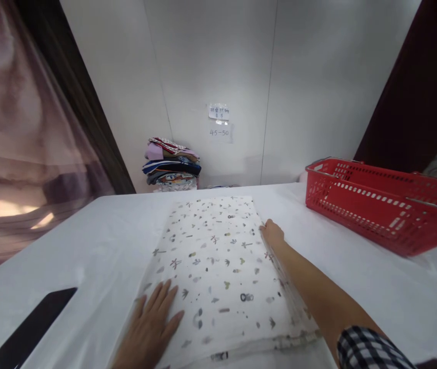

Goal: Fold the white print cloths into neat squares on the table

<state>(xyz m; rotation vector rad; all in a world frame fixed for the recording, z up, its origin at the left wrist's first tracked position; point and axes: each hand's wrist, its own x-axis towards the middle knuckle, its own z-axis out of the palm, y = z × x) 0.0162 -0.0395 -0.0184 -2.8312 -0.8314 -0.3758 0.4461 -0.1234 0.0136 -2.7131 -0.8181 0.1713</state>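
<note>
A white cloth with small printed figures (pixel 218 261) lies folded flat on the white table (pixel 99 230). My left hand (pixel 153 320) rests flat on its near left corner, fingers stretched out. My right hand (pixel 271 233) reaches along the cloth's right edge, the fingers at the edge and partly hidden by the back of the hand. My right forearm lies along that edge, with a checked sleeve at the elbow.
A red plastic basket (pixel 380 205) stands at the table's right. A stack of folded clothes (pixel 171 165) sits against the white wall behind. A black flat object (pixel 30 328) lies at the near left edge. A pinkish curtain hangs at left.
</note>
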